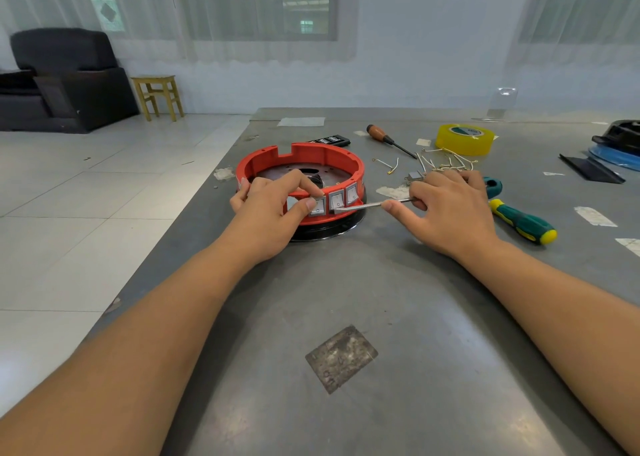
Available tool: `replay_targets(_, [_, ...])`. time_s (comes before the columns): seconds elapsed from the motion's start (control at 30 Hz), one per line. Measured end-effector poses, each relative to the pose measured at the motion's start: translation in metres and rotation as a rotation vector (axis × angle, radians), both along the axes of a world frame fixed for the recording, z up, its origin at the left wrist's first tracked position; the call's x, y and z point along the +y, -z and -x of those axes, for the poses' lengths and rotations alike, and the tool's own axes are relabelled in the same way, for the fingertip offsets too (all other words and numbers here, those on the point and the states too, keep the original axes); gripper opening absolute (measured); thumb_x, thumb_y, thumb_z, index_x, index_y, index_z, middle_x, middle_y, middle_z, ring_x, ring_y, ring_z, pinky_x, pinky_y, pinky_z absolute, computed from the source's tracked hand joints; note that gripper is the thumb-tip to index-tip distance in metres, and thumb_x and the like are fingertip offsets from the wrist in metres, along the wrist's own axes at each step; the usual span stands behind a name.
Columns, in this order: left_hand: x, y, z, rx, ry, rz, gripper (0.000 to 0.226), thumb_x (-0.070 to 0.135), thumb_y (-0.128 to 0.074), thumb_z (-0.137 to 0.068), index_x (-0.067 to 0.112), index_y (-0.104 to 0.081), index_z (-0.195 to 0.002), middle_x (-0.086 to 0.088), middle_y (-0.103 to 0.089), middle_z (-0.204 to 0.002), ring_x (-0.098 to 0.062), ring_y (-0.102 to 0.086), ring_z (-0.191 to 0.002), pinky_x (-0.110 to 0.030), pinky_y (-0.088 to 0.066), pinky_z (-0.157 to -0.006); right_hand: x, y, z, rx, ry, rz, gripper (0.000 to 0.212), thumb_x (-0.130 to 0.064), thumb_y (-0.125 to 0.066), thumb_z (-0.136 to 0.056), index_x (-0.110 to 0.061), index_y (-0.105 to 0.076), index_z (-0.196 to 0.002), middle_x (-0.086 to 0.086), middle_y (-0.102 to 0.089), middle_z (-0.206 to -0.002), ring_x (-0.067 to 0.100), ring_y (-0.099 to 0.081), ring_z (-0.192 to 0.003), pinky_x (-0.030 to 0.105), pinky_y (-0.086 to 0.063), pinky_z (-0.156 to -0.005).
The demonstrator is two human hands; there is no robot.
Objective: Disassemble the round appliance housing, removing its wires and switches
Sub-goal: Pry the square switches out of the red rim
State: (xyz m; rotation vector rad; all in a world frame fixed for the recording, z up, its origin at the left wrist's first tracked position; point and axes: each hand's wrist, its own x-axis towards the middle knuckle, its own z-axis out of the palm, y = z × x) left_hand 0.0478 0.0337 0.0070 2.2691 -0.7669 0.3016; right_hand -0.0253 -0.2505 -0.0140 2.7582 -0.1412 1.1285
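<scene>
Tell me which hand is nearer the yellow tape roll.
Right. The right hand, holding a metal tool, lies just in front of the yellow tape roll; the left hand grips the red housing, farther left.

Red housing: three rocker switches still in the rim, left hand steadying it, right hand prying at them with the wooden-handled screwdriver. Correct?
Not quite. In the head view the right hand holds a bare metal blade; the wooden-handled screwdriver lies unused on the table. The rest stands: three rocker switches in the red housing, left hand steadying it.
</scene>
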Motion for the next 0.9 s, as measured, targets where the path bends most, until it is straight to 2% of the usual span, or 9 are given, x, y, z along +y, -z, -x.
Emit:
replay_targets(0.2, [0.002,0.001,-0.001,0.007,0.005,0.008,0.015,0.041,-0.056,-0.107,0.055,-0.052,-0.110,0.012,-0.062,-0.120,-0.007,-0.039,-0.123,-0.056,-0.008,-0.125,0.004,-0.003,0.004,0.004,0.060,-0.060,0.065,-0.080,-0.027,-0.093,-0.025,-0.043,-0.061,-0.006,-0.052,-0.071,0.021,-0.048,-0.078,0.041,-0.034,-0.085])
replay_targets(0.33, [0.003,0.001,-0.001,0.009,-0.003,0.018,0.015,0.043,-0.059,-0.105,0.057,-0.053,-0.108,0.016,-0.063,-0.120,-0.005,-0.038,-0.120,-0.060,-0.014,-0.125,0.010,-0.004,0.001,0.016,0.040,-0.045,0.064,-0.078,-0.033,-0.094,-0.025,-0.044,-0.061,-0.005,-0.054,-0.073,0.021,-0.049,-0.080,0.039,-0.032,-0.085])
replay_targets(0.43, [0.003,-0.001,-0.001,0.027,0.005,0.028,0.019,0.044,-0.061,-0.104,0.061,-0.052,-0.101,0.024,-0.063,-0.111,-0.005,-0.040,-0.122,-0.061,-0.014,-0.125,0.008,-0.005,-0.004,0.029,0.013,-0.059,0.063,-0.080,-0.033,-0.093,-0.026,-0.039,-0.060,-0.006,-0.052,-0.072,0.021,-0.048,-0.080,0.038,-0.028,-0.083])
replay_targets(0.53, [0.003,-0.003,-0.003,0.040,-0.012,0.026,0.015,0.044,-0.062,-0.103,0.056,-0.054,-0.109,0.026,-0.063,-0.109,-0.006,-0.039,-0.121,-0.062,-0.016,-0.123,0.006,-0.007,-0.012,0.050,-0.044,-0.103,0.067,-0.087,-0.025,-0.088,-0.027,-0.035,-0.059,-0.007,-0.049,-0.071,0.020,-0.046,-0.079,0.040,-0.029,-0.083])
replay_targets(0.67, [0.003,-0.005,-0.004,0.060,-0.005,0.001,0.014,0.044,-0.060,-0.104,0.054,-0.057,-0.113,0.026,-0.063,-0.108,-0.006,-0.038,-0.123,-0.061,-0.013,-0.124,0.005,-0.011,-0.030,0.101,-0.050,-0.134,0.078,-0.098,-0.020,-0.077,-0.025,-0.040,-0.058,-0.009,-0.046,-0.070,0.018,-0.045,-0.081,0.039,-0.026,-0.081])
replay_targets(0.77, [0.001,-0.006,-0.005,0.071,-0.006,-0.016,0.013,0.044,-0.058,-0.105,0.054,-0.055,-0.112,0.023,-0.063,-0.113,-0.006,-0.036,-0.122,-0.058,-0.010,-0.125,0.002,-0.014,-0.039,0.118,-0.092,-0.136,0.075,-0.098,-0.020,-0.076,-0.028,-0.038,-0.058,-0.010,-0.044,-0.071,0.019,-0.044,-0.082,0.038,-0.024,-0.080])
replay_targets(0.9, [0.001,-0.007,-0.006,0.083,0.006,-0.020,0.009,0.043,-0.055,-0.107,0.052,-0.054,-0.109,0.026,-0.060,-0.106,-0.006,-0.037,-0.121,-0.059,-0.011,-0.125,-0.002,-0.016,-0.050,0.115,-0.164,-0.127,0.070,-0.096,-0.025,-0.078,-0.030,-0.037,-0.059,-0.011,-0.041,-0.070,0.018,-0.043,-0.081,0.035,-0.019,-0.080])
